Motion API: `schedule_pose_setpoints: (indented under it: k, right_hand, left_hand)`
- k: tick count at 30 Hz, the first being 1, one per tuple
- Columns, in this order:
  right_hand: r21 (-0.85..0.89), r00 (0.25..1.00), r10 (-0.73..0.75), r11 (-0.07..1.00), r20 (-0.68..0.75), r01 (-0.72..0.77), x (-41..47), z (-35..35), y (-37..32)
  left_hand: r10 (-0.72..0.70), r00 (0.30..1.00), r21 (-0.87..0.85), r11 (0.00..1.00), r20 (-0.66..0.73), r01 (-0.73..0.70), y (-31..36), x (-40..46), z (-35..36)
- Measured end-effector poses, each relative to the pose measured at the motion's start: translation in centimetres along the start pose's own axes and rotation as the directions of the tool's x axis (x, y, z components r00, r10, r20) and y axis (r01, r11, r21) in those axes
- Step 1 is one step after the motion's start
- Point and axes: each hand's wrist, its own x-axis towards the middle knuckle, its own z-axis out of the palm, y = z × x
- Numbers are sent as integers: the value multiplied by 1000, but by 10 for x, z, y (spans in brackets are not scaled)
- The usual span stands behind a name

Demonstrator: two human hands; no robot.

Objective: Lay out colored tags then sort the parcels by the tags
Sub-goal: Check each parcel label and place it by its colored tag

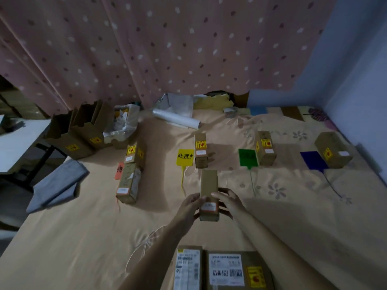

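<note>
A pink dotted curtain (167, 45) fills the back, hanging down to a bed (83, 237) covered with a tan flowered sheet. On the left a white table (18, 141) stands beside the bed, and a folded grey cloth (56, 185) lies at the bed's left edge. Open cartons (81, 130) sit at the far left of the bed, next to a box lined with clear plastic (123, 124). A white roll (178, 120) lies near the curtain's hem.

At the near edge, two labelled boxes (226, 271) lie side by side between the forearms.

Four tags are laid in a row across the sheet. The red tag (119, 170) is partly hidden by two parcels (130, 178), one behind the other. The yellow tag (185, 157), with black writing, has one parcel (201, 151) standing just right of it. The green tag (247, 158) has a parcel (265, 148) touching its right side. The blue tag (313, 160) has a parcel (333, 149) at its right corner.

Both hands hold a long brown parcel (208, 191) above the sheet, in front of the yellow tag's parcel. The left hand (189, 208) curls round its near left side, and the right hand (227, 203) grips the right side with fingers on top. A small white label faces the camera on the near end.
</note>
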Motion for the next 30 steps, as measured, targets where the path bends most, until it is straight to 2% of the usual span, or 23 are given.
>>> schedule_pose_setpoints:
  k: [6,13,23,28,30]
  right_hand:
    - [-91,1000,20,996,6,-19,72,7,-14]
    - [-145,997,38,988,-69,-47,119,22,-10]
    - [-108,986,51,992,-158,-69,138,29,-4]
    - [-107,987,75,990,-142,-90,145,26,1]
    - [-131,987,70,987,-143,-89,142,22,3]
  left_hand:
    - [-10,993,-30,1000,-115,6,6,62,-5]
    - [0,987,-12,1000,-161,-2,-7,116,-27]
    - [19,990,50,999,-143,-12,-12,138,-33]
    - [9,993,54,999,-115,-3,-12,146,-36]
    - [-11,988,96,995,-157,27,-17,144,-37]
